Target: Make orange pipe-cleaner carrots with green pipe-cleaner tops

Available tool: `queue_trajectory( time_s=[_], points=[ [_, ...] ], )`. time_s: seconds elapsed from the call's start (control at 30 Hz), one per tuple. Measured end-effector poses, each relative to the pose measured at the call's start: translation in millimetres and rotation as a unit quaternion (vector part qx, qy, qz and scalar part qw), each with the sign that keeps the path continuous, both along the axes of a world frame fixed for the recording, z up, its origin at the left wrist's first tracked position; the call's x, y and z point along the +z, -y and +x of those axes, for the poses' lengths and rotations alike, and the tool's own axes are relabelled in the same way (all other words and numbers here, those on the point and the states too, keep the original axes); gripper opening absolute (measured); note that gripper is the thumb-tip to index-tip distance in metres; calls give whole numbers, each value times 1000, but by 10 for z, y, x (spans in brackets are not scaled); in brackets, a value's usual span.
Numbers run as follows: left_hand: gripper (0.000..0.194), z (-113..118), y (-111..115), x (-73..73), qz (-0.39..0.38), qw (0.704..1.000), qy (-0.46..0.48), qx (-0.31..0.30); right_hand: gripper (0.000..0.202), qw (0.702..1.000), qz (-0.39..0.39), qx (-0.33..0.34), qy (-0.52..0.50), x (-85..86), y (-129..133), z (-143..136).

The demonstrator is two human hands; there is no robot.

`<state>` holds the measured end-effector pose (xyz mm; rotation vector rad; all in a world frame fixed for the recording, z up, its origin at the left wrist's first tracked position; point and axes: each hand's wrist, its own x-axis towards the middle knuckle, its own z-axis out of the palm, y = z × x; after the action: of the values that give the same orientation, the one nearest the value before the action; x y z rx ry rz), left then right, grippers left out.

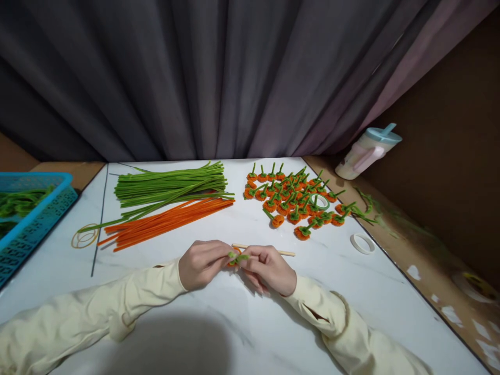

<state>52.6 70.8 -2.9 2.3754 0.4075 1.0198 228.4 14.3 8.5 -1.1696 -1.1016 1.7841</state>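
I seem to be shaping a small orange-and-green pipe-cleaner piece (236, 259), and the next move likely calls for a steady pinch from both sides. My left hand (203, 264) is nearly closed, fingertips on it; my right hand (270, 269) pinches its other side. It's over the desk (320, 289), well in from the right edge.

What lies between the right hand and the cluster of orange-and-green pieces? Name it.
In the head view, a thin wooden stick lies just beyond the right hand; past it, white tabletop stretches to the orange-and-green pieces.
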Motion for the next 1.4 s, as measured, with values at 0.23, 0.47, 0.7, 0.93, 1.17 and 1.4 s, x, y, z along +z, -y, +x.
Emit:
queue_trajectory(
  time_s=[0.23,0.47,0.7,0.93,1.17,1.4],
  points=[
    [16,58,68,98,-138,989,-18,56,10,943,256,-44,209,-5,55,-28],
    [27,102,69,52,-447,894,-37,-1,13,739,533,19,411,-13,115,29],
    [28,101,71,18,-449,892,-15,-47,9,868,363,-6,340,38,80,38],
    [18,59,78,90,-236,971,-39,-5,11,928,252,-16,274,92,26,39],
    [6,62,28,89,-104,992,39,56,13,964,168,-25,202,35,13,22],
    [9,52,30,68,-82,995,45,43,6,997,56,-42,28,-6,4,-22]
  ],
)
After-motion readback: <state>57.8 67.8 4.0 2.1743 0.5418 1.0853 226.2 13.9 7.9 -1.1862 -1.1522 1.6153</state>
